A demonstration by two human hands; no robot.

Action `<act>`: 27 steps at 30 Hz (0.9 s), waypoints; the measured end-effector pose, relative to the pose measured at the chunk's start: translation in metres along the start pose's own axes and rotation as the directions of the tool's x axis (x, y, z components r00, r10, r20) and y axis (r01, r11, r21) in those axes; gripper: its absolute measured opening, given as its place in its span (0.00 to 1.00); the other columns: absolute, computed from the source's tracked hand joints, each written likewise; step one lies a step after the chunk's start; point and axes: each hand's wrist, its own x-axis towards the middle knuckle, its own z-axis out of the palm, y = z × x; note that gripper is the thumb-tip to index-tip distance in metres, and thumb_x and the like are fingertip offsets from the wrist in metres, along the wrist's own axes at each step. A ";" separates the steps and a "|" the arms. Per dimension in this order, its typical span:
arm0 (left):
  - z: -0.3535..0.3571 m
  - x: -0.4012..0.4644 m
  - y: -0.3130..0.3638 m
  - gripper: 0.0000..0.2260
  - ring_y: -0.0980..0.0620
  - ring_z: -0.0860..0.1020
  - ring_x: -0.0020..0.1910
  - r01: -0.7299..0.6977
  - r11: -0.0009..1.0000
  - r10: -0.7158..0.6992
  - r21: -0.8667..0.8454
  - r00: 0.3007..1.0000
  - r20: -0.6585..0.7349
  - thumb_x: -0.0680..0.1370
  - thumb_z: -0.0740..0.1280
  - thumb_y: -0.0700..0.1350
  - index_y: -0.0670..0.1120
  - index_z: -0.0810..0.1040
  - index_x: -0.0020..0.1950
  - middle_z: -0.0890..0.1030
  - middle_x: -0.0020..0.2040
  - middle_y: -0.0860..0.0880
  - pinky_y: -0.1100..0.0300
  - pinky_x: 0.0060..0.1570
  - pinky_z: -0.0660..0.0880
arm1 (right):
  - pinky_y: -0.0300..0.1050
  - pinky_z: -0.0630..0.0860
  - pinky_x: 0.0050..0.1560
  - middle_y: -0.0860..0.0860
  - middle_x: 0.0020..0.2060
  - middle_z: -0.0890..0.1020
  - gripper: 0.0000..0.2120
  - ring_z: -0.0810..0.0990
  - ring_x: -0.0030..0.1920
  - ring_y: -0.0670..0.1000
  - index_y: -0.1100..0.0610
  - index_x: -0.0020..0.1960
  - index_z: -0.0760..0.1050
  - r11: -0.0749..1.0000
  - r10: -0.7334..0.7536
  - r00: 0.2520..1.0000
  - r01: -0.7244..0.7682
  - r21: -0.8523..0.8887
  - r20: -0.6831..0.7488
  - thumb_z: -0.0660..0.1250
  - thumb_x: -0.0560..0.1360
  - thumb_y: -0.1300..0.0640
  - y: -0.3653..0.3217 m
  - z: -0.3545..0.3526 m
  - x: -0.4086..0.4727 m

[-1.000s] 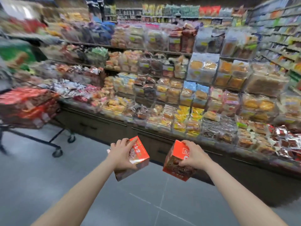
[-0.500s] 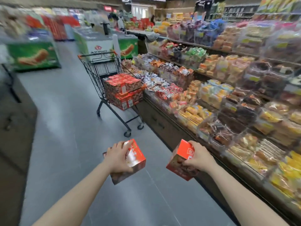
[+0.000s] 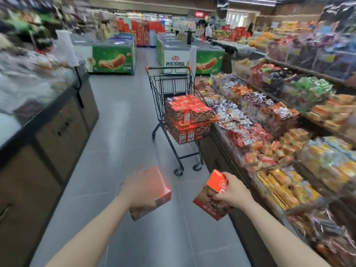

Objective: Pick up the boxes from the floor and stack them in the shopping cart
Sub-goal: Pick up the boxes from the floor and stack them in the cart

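Note:
My left hand [image 3: 141,189] grips an orange-red box [image 3: 160,191], blurred by motion, low in the middle of the view. My right hand [image 3: 232,193] grips a second orange-red box [image 3: 212,199] by its upper corner. A black wire shopping cart [image 3: 159,97] with orange handle ends stands straight ahead in the aisle, next to the right-hand shelf. Stacked orange-red boxes [image 3: 187,112] fill the near end of its basket in layers. Both held boxes are well short of the cart, above the grey tiled floor.
A long snack display [image 3: 279,132] runs along the right side. A dark counter with drawers [image 3: 48,132] lines the left. Green and white freezer chests [image 3: 113,58] stand at the aisle's far end. A person [image 3: 208,31] stands far back.
My view has swung left from the shelf to look down the aisle, so the cart now stands dead ahead and nearer. Both hands keep hold of their boxes.

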 end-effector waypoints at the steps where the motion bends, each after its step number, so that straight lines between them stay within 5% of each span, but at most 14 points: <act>1: 0.002 0.009 -0.007 0.55 0.45 0.63 0.67 0.021 1.000 -0.021 -0.004 1.000 0.005 0.55 0.67 0.68 0.59 0.44 0.77 0.63 0.70 0.48 0.49 0.63 0.62 | 0.51 0.77 0.48 0.41 0.48 0.75 0.35 0.75 0.47 0.45 0.41 0.58 0.64 1.000 -0.007 1.000 0.008 -0.008 0.021 0.72 0.55 0.38 -0.004 0.002 0.016; 8: -0.008 0.099 -0.072 0.52 0.44 0.62 0.67 0.103 0.995 -0.102 -0.005 0.992 0.073 0.58 0.68 0.65 0.59 0.44 0.77 0.60 0.72 0.50 0.49 0.63 0.62 | 0.48 0.74 0.48 0.42 0.51 0.75 0.39 0.76 0.50 0.47 0.43 0.63 0.65 0.997 -0.038 0.997 0.043 -0.064 0.074 0.73 0.55 0.37 -0.047 0.029 0.133; 19: -0.073 0.303 -0.193 0.53 0.44 0.66 0.65 -0.100 0.986 0.094 0.134 0.994 0.052 0.56 0.65 0.67 0.58 0.44 0.77 0.64 0.68 0.48 0.49 0.62 0.64 | 0.50 0.75 0.52 0.43 0.53 0.72 0.44 0.75 0.53 0.47 0.46 0.68 0.62 0.998 0.055 0.998 -0.055 -0.018 -0.001 0.74 0.56 0.37 -0.138 0.034 0.311; 23: -0.080 0.359 -0.211 0.55 0.44 0.64 0.67 -0.104 0.989 0.098 0.107 0.993 0.061 0.52 0.56 0.72 0.57 0.45 0.77 0.63 0.69 0.48 0.48 0.63 0.63 | 0.51 0.75 0.53 0.44 0.56 0.73 0.46 0.75 0.54 0.48 0.46 0.70 0.60 0.997 0.071 0.997 -0.071 -0.042 0.015 0.73 0.56 0.36 -0.152 0.027 0.370; 27: -0.083 0.422 -0.224 0.55 0.44 0.64 0.66 -0.109 0.990 0.104 0.085 0.993 0.060 0.56 0.64 0.69 0.57 0.43 0.77 0.62 0.69 0.47 0.48 0.64 0.63 | 0.50 0.75 0.52 0.45 0.55 0.73 0.46 0.75 0.53 0.49 0.47 0.69 0.61 0.996 0.062 0.998 -0.062 -0.060 -0.001 0.74 0.56 0.36 -0.156 0.018 0.436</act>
